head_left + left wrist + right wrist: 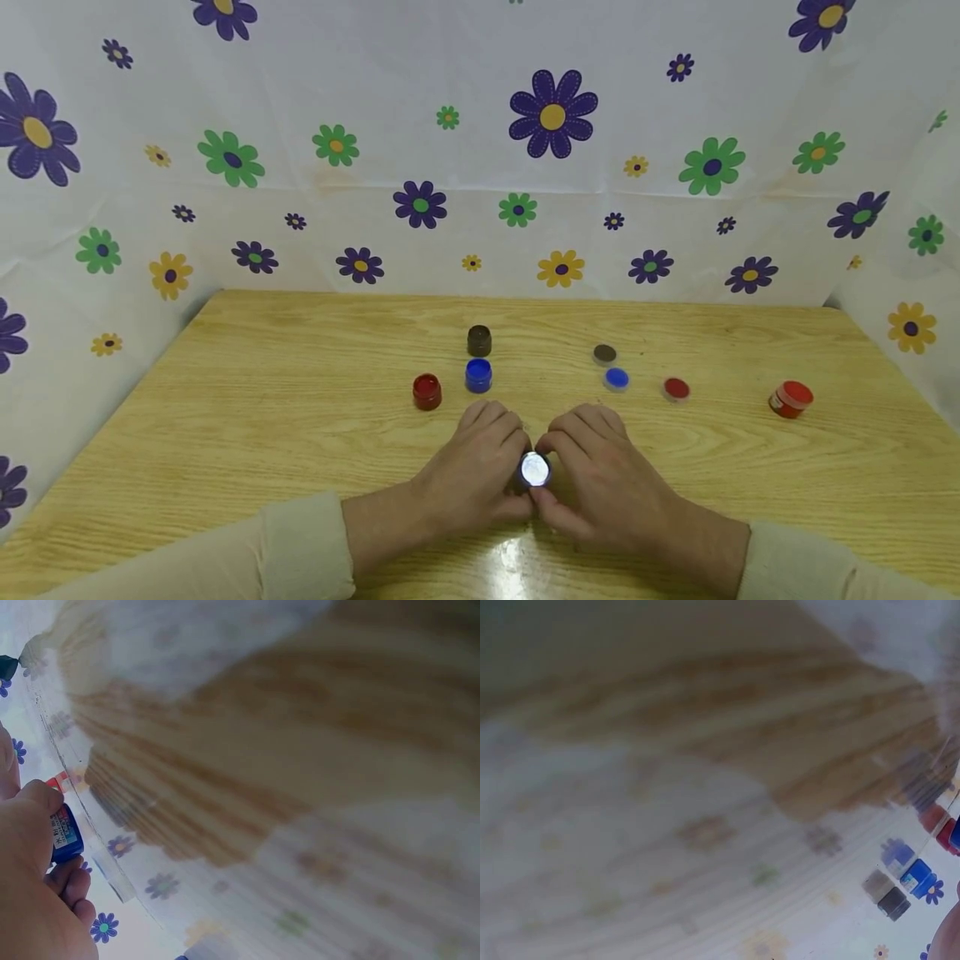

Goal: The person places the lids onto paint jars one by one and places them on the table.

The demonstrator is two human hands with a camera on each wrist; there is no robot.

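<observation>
- left hand [476, 468] and right hand [611, 483] grip one small round blue jar [536, 470], near middle
- three open black, blue and dark-red jars [478, 385], farther left
- three round lids [617, 379], right
- one lidded red jar [791, 403], farthest right
- wooden table [262, 417]; white flower-printed cloth [465, 50] behind

A small, round dark blue paint jar [535, 470] is held between the left hand [476, 471] and the right hand [611, 479], with fingers and thumbs pinching its sides. It is roughly upright, its circular top turned up and lit with a white glare that hides whether a lid covers it. The left wrist view shows a printed white label on its side. It sits low over the wooden table [300, 375]; whether it touches the surface cannot be told.
</observation>
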